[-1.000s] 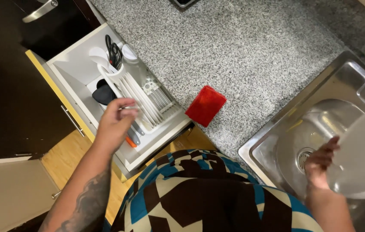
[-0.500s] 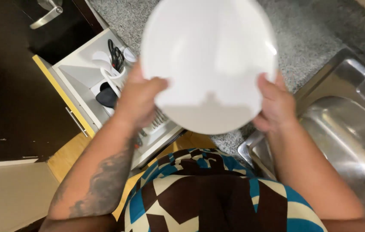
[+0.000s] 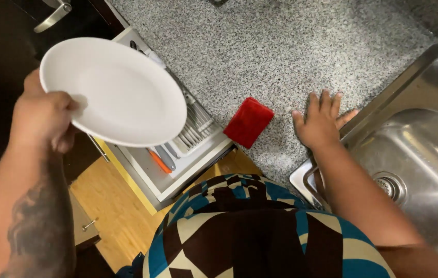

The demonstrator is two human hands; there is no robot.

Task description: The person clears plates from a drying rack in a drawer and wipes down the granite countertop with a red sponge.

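The left hand [image 3: 41,121] has its grip closed on the rim of a white plate [image 3: 116,90] in the upper left of the frame, thumb on top. The plate is tilted, face up, its long axis running from upper left to lower right, over an open drawer [image 3: 177,170] of cutlery. The right hand [image 3: 319,126] lies flat and open on the speckled surface [image 3: 280,46], holding nothing, just left of the steel sink [image 3: 414,154]. A red rectangular sponge [image 3: 248,122] lies between drawer and right hand.
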